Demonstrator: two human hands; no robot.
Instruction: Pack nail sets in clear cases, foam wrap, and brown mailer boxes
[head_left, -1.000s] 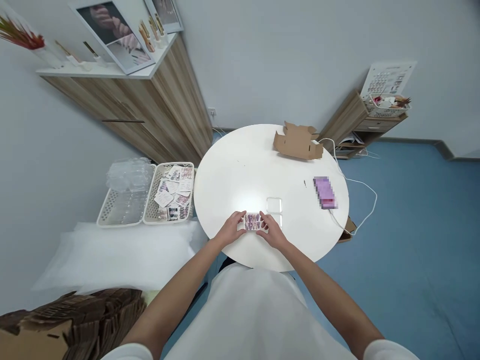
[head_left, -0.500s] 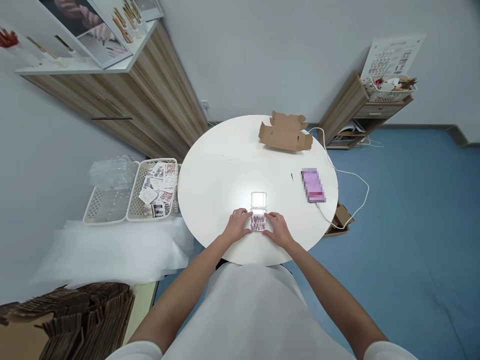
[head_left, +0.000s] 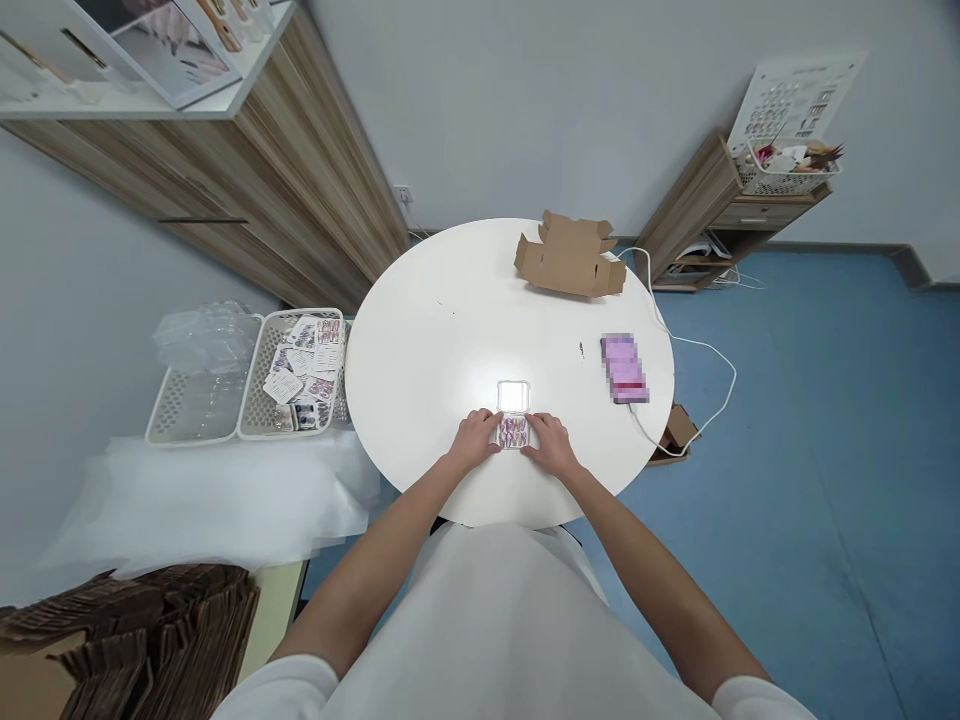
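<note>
A small clear plastic case (head_left: 514,397) lies on the near part of the white round table (head_left: 420,370), its lid folded back away from me. In the near half sits a card of purple and pink press-on nails (head_left: 513,433). My left hand (head_left: 475,438) grips the left side of this half between fingers and thumb. From the opposite side my right hand (head_left: 552,444) holds it the same way, fingertips near the hinge and thumb at the near corner. Both hands are closed on the case.
An unfolded brown cardboard box (head_left: 571,258) lies at the table's far edge. To the right rests a phone-like purple device (head_left: 624,368) with a white cable (head_left: 697,345). White baskets (head_left: 292,372) with nail cards and clear plastic stand left, above translucent sheets (head_left: 217,500).
The nail card now sits flush in the near half; before, it lay lower with a pale strip above it. Both hands have shifted slightly forward with it. The head view has moved a little.
</note>
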